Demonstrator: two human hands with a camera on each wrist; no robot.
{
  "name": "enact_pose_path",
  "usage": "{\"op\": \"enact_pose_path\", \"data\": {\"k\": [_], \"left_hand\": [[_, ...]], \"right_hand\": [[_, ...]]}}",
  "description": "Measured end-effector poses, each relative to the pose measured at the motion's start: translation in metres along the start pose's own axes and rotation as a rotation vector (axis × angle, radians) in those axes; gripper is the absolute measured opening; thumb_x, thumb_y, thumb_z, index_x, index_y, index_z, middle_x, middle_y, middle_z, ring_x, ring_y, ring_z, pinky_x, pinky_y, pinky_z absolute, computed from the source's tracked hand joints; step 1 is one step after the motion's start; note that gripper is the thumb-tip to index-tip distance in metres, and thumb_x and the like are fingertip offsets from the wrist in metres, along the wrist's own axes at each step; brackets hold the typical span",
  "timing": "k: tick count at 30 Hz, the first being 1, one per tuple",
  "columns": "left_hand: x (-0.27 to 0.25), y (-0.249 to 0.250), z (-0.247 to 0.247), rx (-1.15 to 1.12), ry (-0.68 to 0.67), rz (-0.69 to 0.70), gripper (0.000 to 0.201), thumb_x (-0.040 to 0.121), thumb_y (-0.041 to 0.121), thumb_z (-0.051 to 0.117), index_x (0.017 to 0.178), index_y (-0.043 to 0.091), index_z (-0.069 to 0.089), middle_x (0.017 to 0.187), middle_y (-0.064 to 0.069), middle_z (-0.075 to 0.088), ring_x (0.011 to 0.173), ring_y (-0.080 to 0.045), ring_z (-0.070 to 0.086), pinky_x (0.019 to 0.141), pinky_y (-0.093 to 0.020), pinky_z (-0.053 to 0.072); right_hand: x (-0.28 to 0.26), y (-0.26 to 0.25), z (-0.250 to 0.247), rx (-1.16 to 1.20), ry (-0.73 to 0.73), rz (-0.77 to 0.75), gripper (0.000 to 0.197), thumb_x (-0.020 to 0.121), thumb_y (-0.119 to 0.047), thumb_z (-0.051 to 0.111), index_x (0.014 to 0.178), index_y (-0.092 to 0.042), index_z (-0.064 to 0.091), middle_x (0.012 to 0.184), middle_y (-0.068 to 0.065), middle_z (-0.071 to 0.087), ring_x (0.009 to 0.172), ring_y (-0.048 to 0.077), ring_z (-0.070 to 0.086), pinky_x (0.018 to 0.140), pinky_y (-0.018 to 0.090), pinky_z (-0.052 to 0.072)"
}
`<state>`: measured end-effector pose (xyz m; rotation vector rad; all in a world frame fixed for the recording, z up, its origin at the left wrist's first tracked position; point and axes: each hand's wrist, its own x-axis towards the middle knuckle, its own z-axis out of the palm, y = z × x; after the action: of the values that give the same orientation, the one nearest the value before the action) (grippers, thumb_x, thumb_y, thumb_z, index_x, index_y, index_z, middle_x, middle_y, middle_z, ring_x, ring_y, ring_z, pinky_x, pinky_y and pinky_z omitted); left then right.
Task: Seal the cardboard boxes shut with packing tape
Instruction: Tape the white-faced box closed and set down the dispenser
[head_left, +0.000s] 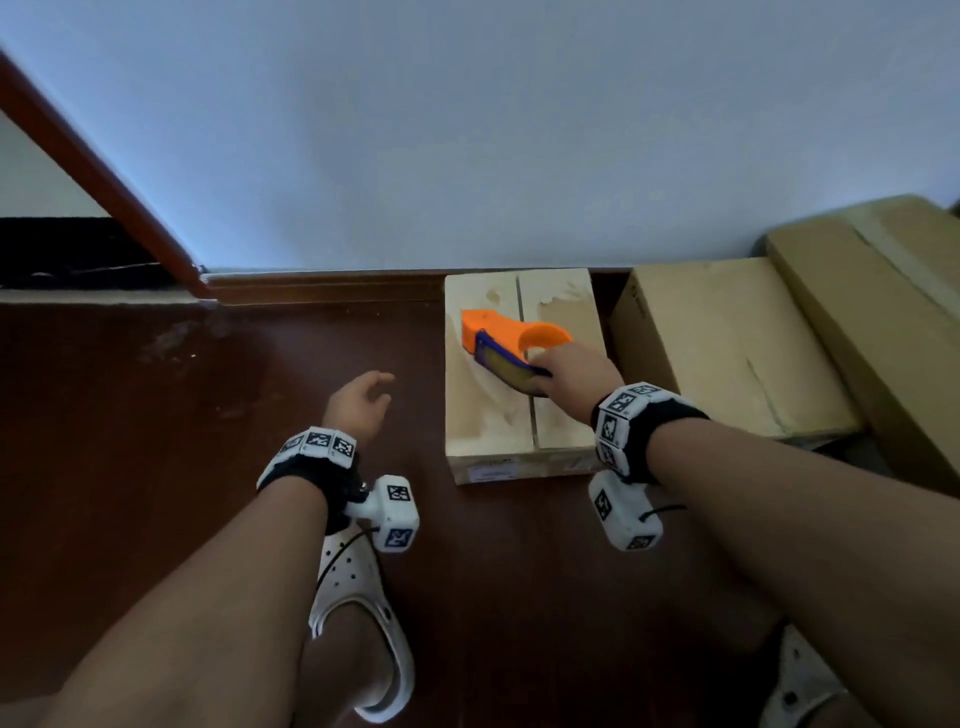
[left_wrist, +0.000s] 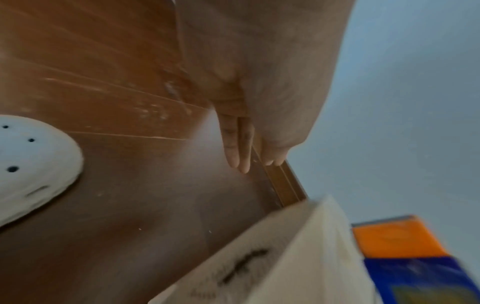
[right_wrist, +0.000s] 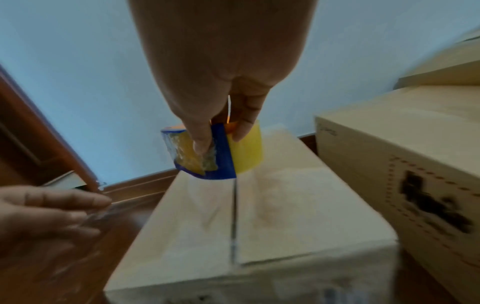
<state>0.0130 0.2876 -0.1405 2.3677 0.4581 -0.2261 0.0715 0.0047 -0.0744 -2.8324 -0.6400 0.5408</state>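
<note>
A small cardboard box (head_left: 493, 415) stands on the dark wooden floor by the wall, its two top flaps folded down and meeting at a bare middle seam (right_wrist: 233, 222). On its top sits an orange and blue tape dispenser (head_left: 506, 338) with a yellow tape roll (right_wrist: 249, 152). My right hand (head_left: 545, 366) grips the dispenser, thumb on the blue plate (right_wrist: 221, 164) and a finger on the roll. My left hand (head_left: 376, 387) hovers over the floor left of the box, apart from it, fingers (left_wrist: 239, 148) straight and loose, holding nothing I can make out.
Two larger cardboard boxes (head_left: 727, 343) (head_left: 883, 301) lie right of the small one, close against it. A skirting board (head_left: 322, 286) runs along the pale wall, with a red-brown door frame (head_left: 104, 176) at left. My white clogs (head_left: 363, 613) stand on the floor near me.
</note>
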Motion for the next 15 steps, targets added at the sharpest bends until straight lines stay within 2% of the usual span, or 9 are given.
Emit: {"op": "enact_pose_path", "data": {"k": [3, 7, 9, 11, 13, 15], "left_hand": [[0.006, -0.047, -0.012, -0.147, 0.061, -0.207, 0.027, 0.093, 0.014, 0.056, 0.117, 0.023, 0.066, 0.103, -0.005, 0.073, 0.098, -0.021, 0.067, 0.090, -0.033, 0.052], [0.027, -0.097, -0.030, -0.371, 0.120, -0.381, 0.022, 0.088, 0.013, 0.055, 0.098, 0.028, 0.067, 0.092, -0.005, 0.073, 0.089, -0.025, 0.070, 0.085, -0.046, 0.057], [0.042, -0.111, -0.035, -0.474, 0.111, -0.432, 0.017, 0.085, 0.014, 0.056, 0.092, 0.027, 0.065, 0.087, -0.006, 0.071, 0.090, -0.029, 0.070, 0.086, -0.049, 0.056], [0.058, -0.115, -0.039, -0.541, 0.111, -0.454, 0.018, 0.088, 0.009, 0.054, 0.096, 0.021, 0.064, 0.086, -0.010, 0.069, 0.092, -0.032, 0.069, 0.088, -0.049, 0.055], [0.072, -0.115, -0.041, -0.601, 0.126, -0.465, 0.021, 0.090, 0.005, 0.051, 0.103, 0.015, 0.065, 0.089, -0.016, 0.068, 0.093, -0.034, 0.068, 0.089, -0.048, 0.055], [0.089, -0.121, -0.043, -0.632, 0.141, -0.472, 0.021, 0.091, 0.005, 0.050, 0.102, 0.016, 0.065, 0.093, -0.018, 0.068, 0.093, -0.035, 0.068, 0.089, -0.048, 0.055]], "right_hand": [[0.020, -0.038, -0.005, 0.122, 0.055, -0.087, 0.015, 0.093, -0.024, 0.052, 0.089, -0.017, 0.065, 0.072, 0.002, 0.057, 0.070, 0.023, 0.055, 0.054, 0.029, 0.034], [0.064, -0.098, 0.009, 0.208, 0.044, -0.124, 0.019, 0.091, -0.028, 0.058, 0.094, -0.013, 0.068, 0.077, 0.002, 0.058, 0.074, 0.022, 0.055, 0.061, 0.029, 0.039], [0.092, -0.123, 0.021, 0.208, 0.019, -0.120, 0.022, 0.091, -0.030, 0.058, 0.094, -0.010, 0.066, 0.080, 0.007, 0.062, 0.078, 0.026, 0.060, 0.062, 0.031, 0.045], [0.118, -0.141, 0.032, 0.173, -0.049, -0.105, 0.024, 0.092, -0.033, 0.058, 0.102, -0.012, 0.067, 0.089, 0.009, 0.066, 0.082, 0.026, 0.063, 0.067, 0.034, 0.052], [0.140, -0.153, 0.046, 0.124, -0.124, -0.079, 0.026, 0.092, -0.032, 0.058, 0.108, -0.013, 0.067, 0.096, 0.010, 0.067, 0.085, 0.026, 0.063, 0.067, 0.033, 0.050], [0.159, -0.161, 0.061, 0.084, -0.182, -0.034, 0.026, 0.093, -0.028, 0.060, 0.111, -0.011, 0.067, 0.100, 0.010, 0.067, 0.086, 0.027, 0.063, 0.067, 0.033, 0.049]]}}
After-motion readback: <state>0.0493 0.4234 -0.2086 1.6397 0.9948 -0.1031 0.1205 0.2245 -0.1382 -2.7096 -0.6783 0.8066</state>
